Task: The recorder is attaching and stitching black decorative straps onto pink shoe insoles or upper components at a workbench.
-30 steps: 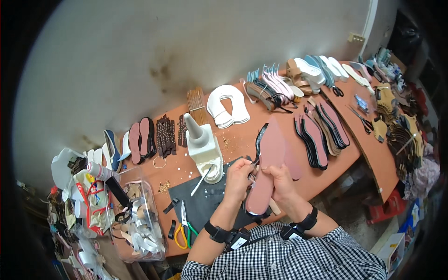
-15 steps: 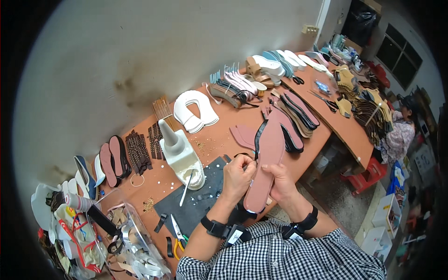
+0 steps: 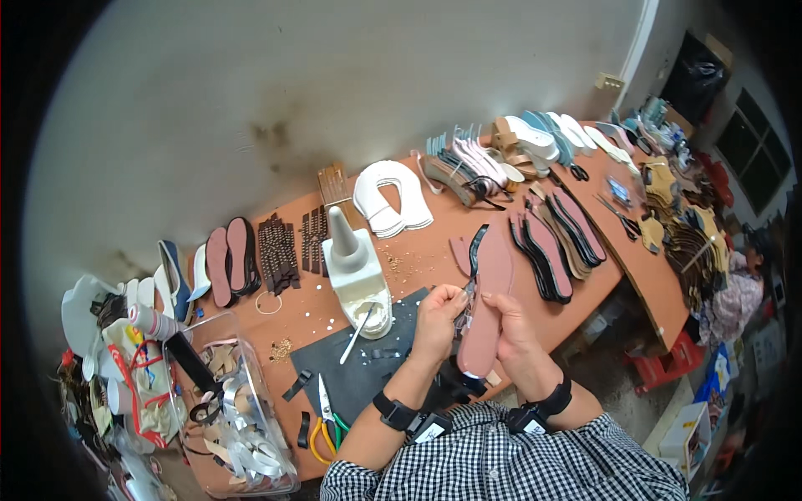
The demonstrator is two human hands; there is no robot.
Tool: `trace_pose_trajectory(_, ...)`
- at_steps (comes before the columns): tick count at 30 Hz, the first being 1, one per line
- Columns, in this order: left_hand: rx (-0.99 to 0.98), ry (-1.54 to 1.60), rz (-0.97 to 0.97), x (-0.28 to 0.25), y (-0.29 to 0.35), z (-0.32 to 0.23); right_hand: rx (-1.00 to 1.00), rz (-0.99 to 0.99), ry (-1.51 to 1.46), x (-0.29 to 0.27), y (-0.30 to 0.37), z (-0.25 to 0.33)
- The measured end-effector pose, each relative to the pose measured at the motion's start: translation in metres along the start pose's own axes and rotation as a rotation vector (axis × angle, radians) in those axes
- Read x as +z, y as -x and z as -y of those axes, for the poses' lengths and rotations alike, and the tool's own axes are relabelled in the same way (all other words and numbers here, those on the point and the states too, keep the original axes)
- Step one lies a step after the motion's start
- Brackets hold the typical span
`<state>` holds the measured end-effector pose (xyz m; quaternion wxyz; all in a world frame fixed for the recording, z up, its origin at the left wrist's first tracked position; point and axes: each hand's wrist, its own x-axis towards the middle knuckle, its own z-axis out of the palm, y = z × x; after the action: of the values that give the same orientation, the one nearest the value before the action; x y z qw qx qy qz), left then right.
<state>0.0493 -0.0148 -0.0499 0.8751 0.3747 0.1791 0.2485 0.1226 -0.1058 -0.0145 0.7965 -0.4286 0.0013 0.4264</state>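
Note:
A pink shoe sole [image 3: 482, 334] with a dark edge is held tilted in front of my chest, heel end toward me. My right hand [image 3: 520, 332] grips its right side, with the thumb lying on the pink face and the fingers behind. My left hand [image 3: 440, 321] is closed in a pinch at the sole's left edge, where a black strap [image 3: 478, 250] comes up along it. Whether the fingertips hold that strap or only the edge is too small to tell. Below my left wrist lie orange-and-green-handled scissors [image 3: 327, 422].
A white glue pot [image 3: 359, 280] with a brush [image 3: 357, 334] stands on a dark mat [image 3: 334, 376]. Stacked pink soles [image 3: 543, 259] lie to the right, white horseshoe-shaped pieces [image 3: 393, 196] behind. A clear bin of scraps [image 3: 238, 417] sits left. Another person [image 3: 735, 292] sits far right.
The view has turned, so the table sits further right in it. The sole is held more foreshortened, and my left hand's pinch stays at its left edge.

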Motion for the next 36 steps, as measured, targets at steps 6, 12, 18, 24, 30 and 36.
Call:
trace_pose_trajectory(6,0.101,-0.117,-0.081,-0.004,0.0,-0.003,0.272,0.06,-0.149,-0.003,-0.016,0.008)
trace_pose_trajectory(12,0.095,-0.201,-0.099,-0.004,-0.006,0.006,0.064,0.117,-0.054,-0.005,-0.015,0.002)
trace_pose_trajectory(18,0.06,-0.519,-0.082,0.0,-0.006,0.003,-0.03,0.039,0.031,-0.013,-0.013,0.003)
trace_pose_trajectory(24,0.405,-0.797,-0.093,0.017,0.004,-0.002,-0.096,0.025,0.085,-0.013,-0.007,0.004)
trace_pose_trajectory(30,0.602,-0.926,-0.056,0.022,0.008,-0.01,-0.148,0.027,0.135,-0.007,-0.001,0.004)
trace_pose_trajectory(36,0.693,-1.031,-0.035,0.023,0.012,-0.017,-0.169,0.014,0.177,-0.002,-0.001,0.005)
